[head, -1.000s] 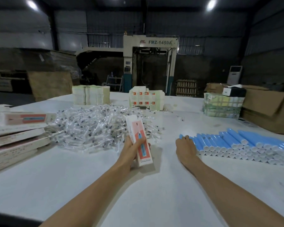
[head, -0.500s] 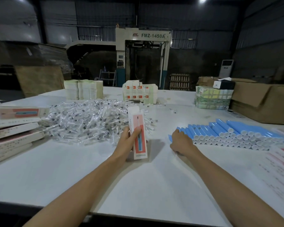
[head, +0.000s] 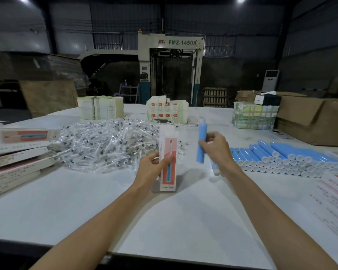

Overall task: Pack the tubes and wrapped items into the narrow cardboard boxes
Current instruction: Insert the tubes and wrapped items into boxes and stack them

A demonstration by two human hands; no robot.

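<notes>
Box [head: 169, 142] upright, gripped in left hand [head: 150, 170]; right hand [head: 218, 151] at its 3 o'clock pinches a blue tube [head: 201, 137] over the desk [head: 164, 221].

smooth blue plastic tube [head: 201, 145]; printed matt cardboard box [head: 167, 162]; crinkly clear wrappers [head: 105, 145].

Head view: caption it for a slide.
Left hand holds a narrow box upright; right hand grips a blue tube beside it.

The left hand [head: 151, 168] holds a narrow box [head: 168, 158] upright above the table [head: 86, 207]. The right hand [head: 217, 149] grips a blue tube [head: 201, 143] beside it, near the tube rows [head: 293, 158].
</notes>
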